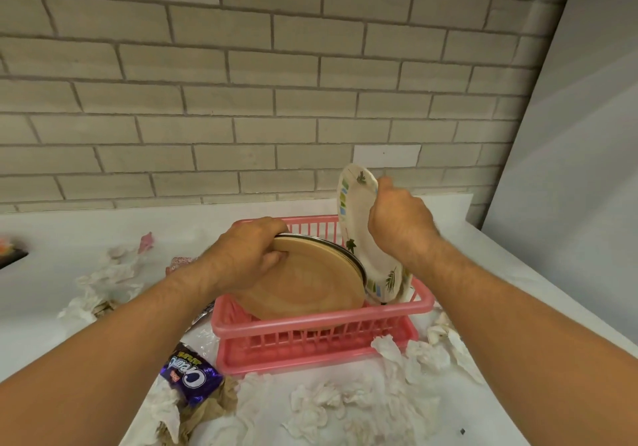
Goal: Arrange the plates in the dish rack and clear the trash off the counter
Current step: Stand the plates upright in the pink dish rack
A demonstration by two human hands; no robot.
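A pink plastic dish rack [321, 321] stands on the white counter. A tan wooden plate [310, 287] leans inside it, with a metal-rimmed plate right behind it. My left hand [245, 256] grips the top edge of these two plates. My right hand [397, 221] holds a white plate with a leaf pattern [359, 238] upright at the rack's right end. Crumpled white tissues [345, 407] lie in front of the rack. A purple biscuit wrapper [191, 375] lies at its front left on brown paper.
More crumpled tissues [103, 280] and a pink scrap [146, 242] lie left of the rack. More tissues [445, 338] sit at its right. A brick wall [276, 83] backs the counter. A dark object [10, 256] shows at the far left edge.
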